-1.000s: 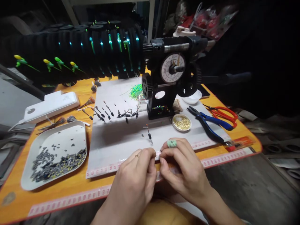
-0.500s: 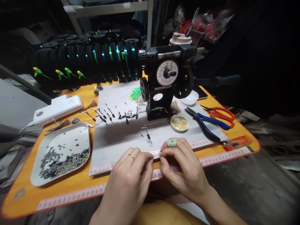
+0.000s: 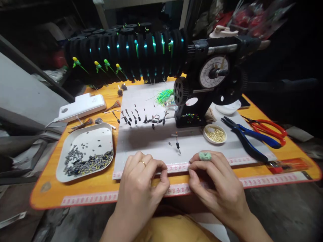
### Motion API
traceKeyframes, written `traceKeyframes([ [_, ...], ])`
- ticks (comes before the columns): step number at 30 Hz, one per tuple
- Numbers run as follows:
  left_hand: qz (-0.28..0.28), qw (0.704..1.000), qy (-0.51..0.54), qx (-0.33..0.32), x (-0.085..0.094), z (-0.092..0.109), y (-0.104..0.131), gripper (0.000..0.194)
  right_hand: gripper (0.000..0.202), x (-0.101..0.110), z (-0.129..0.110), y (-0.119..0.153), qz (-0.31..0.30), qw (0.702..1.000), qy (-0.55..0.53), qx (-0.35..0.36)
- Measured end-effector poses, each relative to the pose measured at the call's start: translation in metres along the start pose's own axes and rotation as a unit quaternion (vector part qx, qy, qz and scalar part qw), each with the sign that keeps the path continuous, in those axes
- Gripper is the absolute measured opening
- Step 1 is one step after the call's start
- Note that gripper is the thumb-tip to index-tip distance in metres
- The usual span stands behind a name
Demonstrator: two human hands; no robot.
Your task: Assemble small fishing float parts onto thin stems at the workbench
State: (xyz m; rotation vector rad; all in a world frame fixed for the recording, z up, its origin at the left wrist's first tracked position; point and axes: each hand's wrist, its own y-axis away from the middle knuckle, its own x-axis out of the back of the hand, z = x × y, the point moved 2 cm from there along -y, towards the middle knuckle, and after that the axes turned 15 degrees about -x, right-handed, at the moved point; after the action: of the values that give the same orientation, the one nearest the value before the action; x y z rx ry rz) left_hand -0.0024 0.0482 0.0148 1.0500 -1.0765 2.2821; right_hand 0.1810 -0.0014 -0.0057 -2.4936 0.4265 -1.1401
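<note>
My left hand (image 3: 141,181), with a gold ring, is closed in a pinch of thumb and forefinger over the front edge of the white board (image 3: 148,144). To its right my right hand (image 3: 218,178), a green wrap on one finger, also pinches thumb against forefinger. A gap separates the two hands. Whatever lies between the fingertips is too thin or small to make out. Beyond them on the board rest a small black-bodied piece with thin stems (image 3: 178,145) and a round dish of tiny gold-coloured parts (image 3: 214,134).
A black winding machine with a dial (image 3: 214,72) and a row of black spools (image 3: 126,53) stands behind. Left is a white tray (image 3: 59,168) of small dark pieces. Blue-handled pliers (image 3: 242,137) and red-handled scissors (image 3: 270,129) lie right. A measuring tape (image 3: 88,198) runs along the table's front.
My hands have drawn apart, widening the gap between the fingertips. Both still pinch. The camera view has turned, so the table and machine appear farther right.
</note>
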Motion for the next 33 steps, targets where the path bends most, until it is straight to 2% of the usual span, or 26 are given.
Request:
traceKeyframes([
  [10, -0.019, 0.999, 0.033, 0.002, 0.003, -0.005, -0.001, 0.015, 0.015, -0.001, 0.001, -0.001, -0.006, 1.0, 0.013, -0.004],
  [13, 0.004, 0.999, 0.042, 0.01, 0.003, -0.003, 0.0, 0.014, 0.016, -0.001, 0.0, -0.001, -0.006, 1.0, 0.008, -0.006],
  [16, 0.04, 0.986, 0.159, 0.017, -0.001, 0.006, -0.002, 0.017, 0.016, 0.001, -0.002, -0.001, -0.007, 1.0, -0.01, -0.014],
  [18, 0.022, 0.954, 0.297, 0.026, -0.008, 0.015, -0.005, 0.019, 0.014, 0.002, -0.003, 0.0, -0.006, 1.0, -0.021, -0.02],
  [20, -0.004, 0.934, 0.356, 0.038, -0.016, 0.022, -0.009, 0.019, 0.014, 0.003, -0.003, 0.0, 0.006, 1.0, -0.018, -0.019],
  [24, -0.028, 0.971, 0.238, 0.002, -0.022, 0.029, -0.014, 0.021, 0.015, 0.001, -0.001, 0.003, 0.06, 0.998, 0.018, 0.0],
  [26, -0.049, 0.979, 0.197, -0.01, -0.021, 0.03, -0.015, 0.023, 0.015, -0.001, -0.001, 0.004, 0.08, 0.996, 0.027, 0.002],
  [29, -0.056, 0.976, 0.209, 0.026, -0.017, 0.028, -0.012, 0.021, 0.014, -0.001, -0.001, 0.004, 0.089, 0.996, 0.029, -0.001],
  [33, -0.001, 0.962, 0.255, 0.096, -0.013, 0.027, -0.004, 0.018, 0.013, 0.0, -0.005, 0.004, 0.078, 0.996, 0.03, 0.011],
])
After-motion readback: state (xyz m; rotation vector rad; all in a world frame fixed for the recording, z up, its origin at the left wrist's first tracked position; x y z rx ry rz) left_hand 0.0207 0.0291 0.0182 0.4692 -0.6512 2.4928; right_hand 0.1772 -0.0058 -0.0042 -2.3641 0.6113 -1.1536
